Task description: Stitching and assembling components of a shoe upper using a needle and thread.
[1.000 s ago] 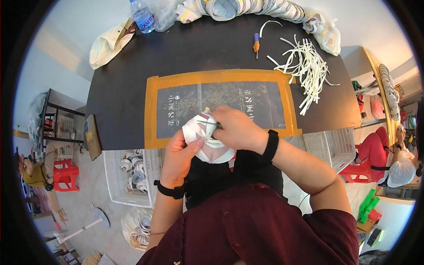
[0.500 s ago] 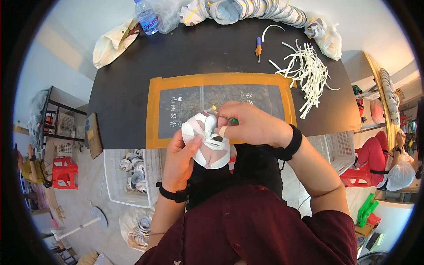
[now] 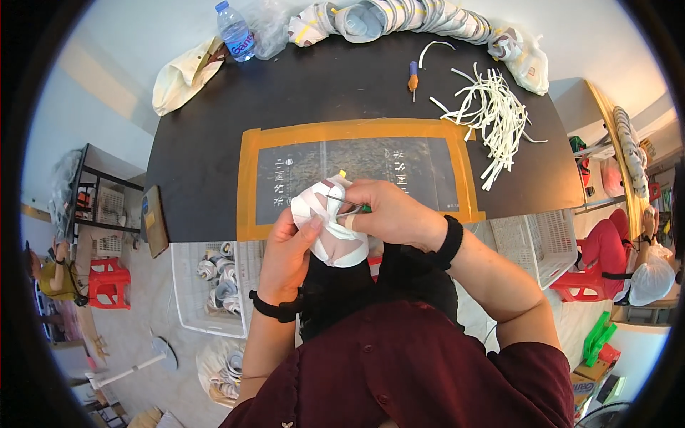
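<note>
A small white shoe upper with beige panels and white straps is held up over the table's near edge. My left hand grips its left side, with the thumb lying on top. My right hand is closed around the green handle of a slim tool, perhaps an awl or hook. Its thin metal end reaches in among the straps; the tip itself is hidden. A yellow tab shows at the upper's far end.
A taped panel lies on the dark table. White strips, an orange-and-blue-handled tool, a bottle, a cream cloth bag and a row of shoe uppers sit farther back. A white crate holds more pieces.
The upper and both hands have shifted slightly up the view. My right hand has turned and moved a little left and down, its tool still at the straps.
</note>
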A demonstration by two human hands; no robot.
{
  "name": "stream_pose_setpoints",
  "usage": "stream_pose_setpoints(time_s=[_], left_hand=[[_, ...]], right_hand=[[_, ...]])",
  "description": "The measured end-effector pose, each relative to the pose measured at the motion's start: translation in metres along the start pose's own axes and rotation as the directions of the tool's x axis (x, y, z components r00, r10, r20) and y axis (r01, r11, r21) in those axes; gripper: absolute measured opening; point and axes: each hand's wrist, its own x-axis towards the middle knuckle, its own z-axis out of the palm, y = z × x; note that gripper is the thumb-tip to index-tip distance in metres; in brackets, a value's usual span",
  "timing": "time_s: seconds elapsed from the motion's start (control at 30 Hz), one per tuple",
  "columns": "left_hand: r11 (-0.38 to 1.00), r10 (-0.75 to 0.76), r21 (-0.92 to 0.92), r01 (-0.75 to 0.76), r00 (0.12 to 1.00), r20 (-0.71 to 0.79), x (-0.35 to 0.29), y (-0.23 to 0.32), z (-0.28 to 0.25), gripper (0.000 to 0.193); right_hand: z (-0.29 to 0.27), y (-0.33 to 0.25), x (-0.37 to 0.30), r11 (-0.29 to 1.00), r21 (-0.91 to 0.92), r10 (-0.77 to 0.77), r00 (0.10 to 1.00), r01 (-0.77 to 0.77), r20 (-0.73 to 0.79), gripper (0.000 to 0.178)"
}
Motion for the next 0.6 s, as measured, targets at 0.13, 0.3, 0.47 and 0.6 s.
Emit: stream_pose_setpoints(time_s=[0.13, 0.3, 0.47, 0.6], left_hand=[[0.999, -0.001, 0.053, 0.001, 1.000, 0.012, 0.001, -0.002, -0.003, 0.038], [0.997, 0.002, 0.074, -0.003, 1.000, 0.016, 0.002, -0.005, -0.005, 0.038], [0.998, -0.003, 0.067, 0.002, 1.000, 0.009, 0.002, -0.006, -0.008, 0.035], [0.998, -0.003, 0.058, 0.003, 1.000, 0.002, 0.002, -0.007, -0.011, 0.034]], right_hand=[[-0.001, 0.000, 0.003, 0.977, 0.176, 0.114, 0.993, -0.117, 0.031, 0.018], [0.002, 0.007, 0.010, 0.969, 0.121, 0.205, 0.975, -0.214, 0.080, 0.022], [0.008, 0.004, 0.012, 0.978, 0.138, 0.151, 0.988, -0.154, 0.030, 0.022], [0.011, 0.002, 0.013, 0.985, 0.083, 0.152, 0.988, -0.152, 0.010, 0.024]])
